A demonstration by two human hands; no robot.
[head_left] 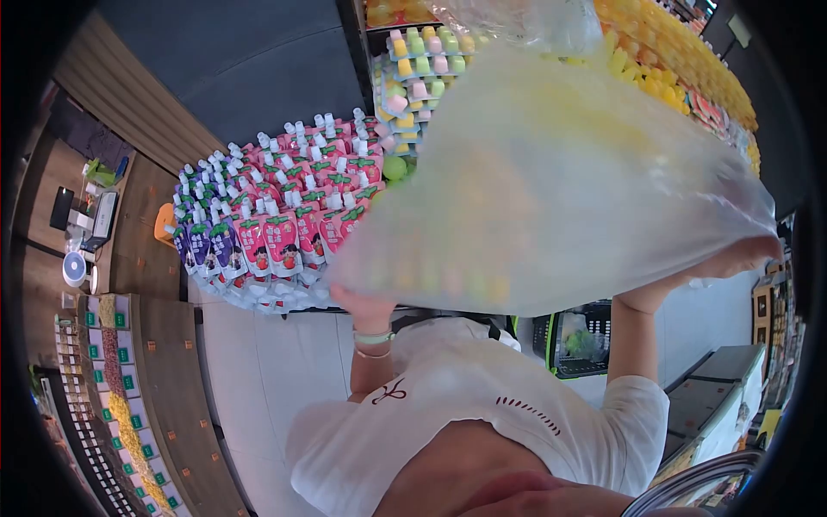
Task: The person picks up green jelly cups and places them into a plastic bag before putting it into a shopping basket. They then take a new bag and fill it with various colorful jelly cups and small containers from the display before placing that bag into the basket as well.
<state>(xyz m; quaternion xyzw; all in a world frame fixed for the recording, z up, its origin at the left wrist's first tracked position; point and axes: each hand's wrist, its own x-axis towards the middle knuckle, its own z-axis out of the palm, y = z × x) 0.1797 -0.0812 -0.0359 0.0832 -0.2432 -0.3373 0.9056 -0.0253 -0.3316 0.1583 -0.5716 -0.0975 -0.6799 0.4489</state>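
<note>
A large, translucent whitish plastic bag (551,189) is spread wide between my two hands, and things behind it show only as blurred colour. My left hand (366,308), with bracelets at the wrist, grips its lower left corner, some fingers hidden by the plastic. On the far side, my right hand (748,255) is closed on the right edge of the bag. Pink and purple spouted pouches (280,241) stand in packed rows left of the bag. Trays of pastel cup-shaped pieces (422,65) are stacked behind it.
A black basket (581,340) with green produce in a bag is below my right arm. Yellow packaged goods (680,43) fill the upper right. Along the left stand bins of grains (121,405) and a wooden counter (159,258). Another clear plastic bag (525,21) lies at the top.
</note>
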